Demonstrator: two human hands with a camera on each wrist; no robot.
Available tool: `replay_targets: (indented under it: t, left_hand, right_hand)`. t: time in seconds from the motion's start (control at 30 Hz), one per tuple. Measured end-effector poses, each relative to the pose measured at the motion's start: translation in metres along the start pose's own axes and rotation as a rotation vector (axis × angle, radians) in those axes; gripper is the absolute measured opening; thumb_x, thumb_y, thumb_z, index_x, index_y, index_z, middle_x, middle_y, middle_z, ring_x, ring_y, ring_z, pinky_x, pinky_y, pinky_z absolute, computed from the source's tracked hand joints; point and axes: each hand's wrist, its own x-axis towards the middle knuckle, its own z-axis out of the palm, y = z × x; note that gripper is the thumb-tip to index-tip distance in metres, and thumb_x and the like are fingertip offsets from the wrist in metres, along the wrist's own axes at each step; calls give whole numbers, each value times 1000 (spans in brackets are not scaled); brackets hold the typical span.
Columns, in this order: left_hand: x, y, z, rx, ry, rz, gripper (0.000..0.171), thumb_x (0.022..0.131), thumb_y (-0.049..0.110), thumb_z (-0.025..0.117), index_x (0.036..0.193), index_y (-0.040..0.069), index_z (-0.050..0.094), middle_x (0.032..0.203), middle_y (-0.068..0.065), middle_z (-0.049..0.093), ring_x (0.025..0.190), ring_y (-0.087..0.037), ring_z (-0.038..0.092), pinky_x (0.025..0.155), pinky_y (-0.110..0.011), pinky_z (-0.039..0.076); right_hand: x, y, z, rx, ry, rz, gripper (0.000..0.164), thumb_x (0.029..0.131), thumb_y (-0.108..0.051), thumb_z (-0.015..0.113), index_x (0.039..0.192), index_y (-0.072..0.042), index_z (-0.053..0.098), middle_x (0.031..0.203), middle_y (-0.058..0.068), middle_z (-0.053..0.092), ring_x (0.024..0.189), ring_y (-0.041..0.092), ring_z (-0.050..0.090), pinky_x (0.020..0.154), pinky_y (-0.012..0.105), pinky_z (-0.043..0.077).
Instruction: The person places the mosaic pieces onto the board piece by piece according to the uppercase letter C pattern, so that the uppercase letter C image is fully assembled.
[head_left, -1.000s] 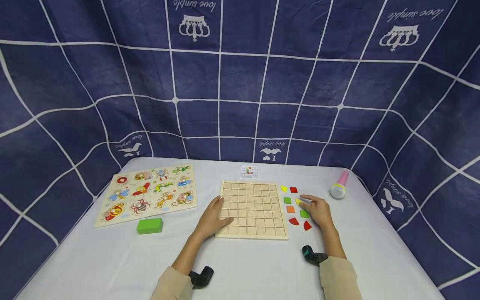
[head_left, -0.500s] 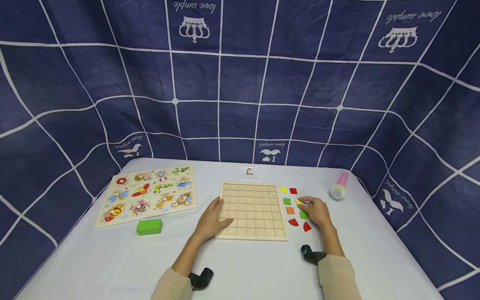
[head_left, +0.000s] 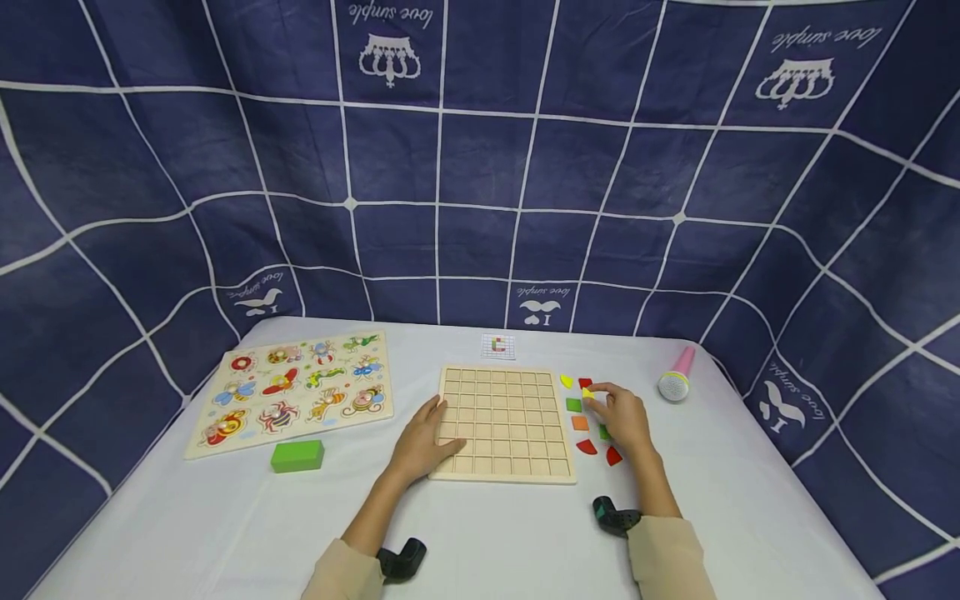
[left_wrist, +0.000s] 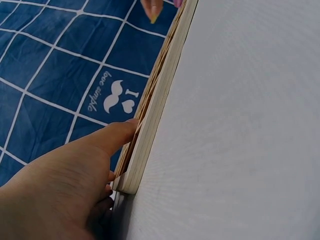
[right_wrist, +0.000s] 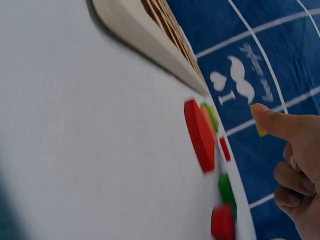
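My left hand [head_left: 420,442] holds the wooden grid board [head_left: 507,477] by its left side, thumb over the rim and fingers along the edge. In the left wrist view the thumb lies across the edge of the board [left_wrist: 150,132]; the other fingers are mostly hidden. My right hand [head_left: 626,421] pinches a small yellow piece [head_left: 588,394] between thumb and fingertips. The right wrist view shows this yellow piece [right_wrist: 259,122] at the thumb tip, raised above the table. Below and beside that hand lie a green square [head_left: 573,405], an orange square [head_left: 580,423] and red quarter-round pieces [head_left: 587,447].
Another yellow piece [head_left: 566,381] and a red square [head_left: 585,383] lie beyond the right hand. A pattern card [head_left: 498,346] lies behind the board. Leftward are an insect puzzle [head_left: 292,383] and a green block [head_left: 297,456]. A pink toy microphone [head_left: 677,373] lies far right.
My right hand has picked the yellow piece up from among the pieces and moved it slightly left and away from me. The left hand has stayed on the board.
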Motion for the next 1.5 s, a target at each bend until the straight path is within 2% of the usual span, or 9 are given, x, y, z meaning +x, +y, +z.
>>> replay_targets:
  t: [0.23,0.43,0.6,0.73,0.87,1.1,1.37,1.5]
  left_hand:
    - [0,-3,0,5,6,-7,80,78,39,71,137,-5,38,145,-20,28,132,-39,27,104,-52,26]
    - [0,-4,1,8,7,-8,80,78,39,71,137,-5,38,145,-20,29,132,-39,27,103,-53,27]
    - [0,1,0,4,-4,-13,81,78,38,71,137,-5,38,146,-20,28,132,-38,26,104,-52,26]
    - [-1,3,-1,3,-1,-2,80,77,37,72,136,-6,38,145,-21,29,131,-39,27,103,-53,27]
    - [0,3,0,8,-2,5,80,78,38,71,136,-6,38,145,-22,29,132,-39,27,103,-53,26]
    - [1,1,0,16,3,0,80,78,39,71,137,-4,39,145,-20,29,132,-39,27,104,-53,26]
    - [0,-1,0,4,3,-4,78,78,38,71,136,-3,40,145,-20,29,132,-39,27,103,-54,26]
    - [0,0,0,2,7,9,77,78,38,71,136,-4,40,144,-21,29,131,-40,28,103,-54,26]
  right_hand:
    - [12,-45,20,44,79,-115,31,82,-25,71,107,-7,67,51,-2,31,43,10,24,39,22,21]
    - [25,-66,48,57,87,-167,30,82,-27,70,107,-9,68,48,-5,30,42,8,22,37,21,21]
    - [29,-69,69,86,16,-130,29,80,-27,72,103,-10,69,49,-5,33,43,9,26,38,23,25]
    - [30,-67,80,82,-69,-104,28,80,-26,72,103,-10,69,53,-1,45,47,12,36,42,26,33]
    - [29,-66,86,33,-102,-93,26,80,-26,73,101,-12,70,62,2,55,55,15,44,49,28,37]
    - [28,-66,89,17,-99,-121,25,81,-27,72,101,-13,70,54,-1,44,51,15,39,46,28,32]
    - [26,-66,91,16,-104,-124,25,79,-28,73,100,-13,71,54,-2,43,48,12,38,43,26,29]
    - [25,-65,89,23,-94,-127,33,79,-28,73,107,-12,68,52,-3,41,46,11,35,43,26,29]
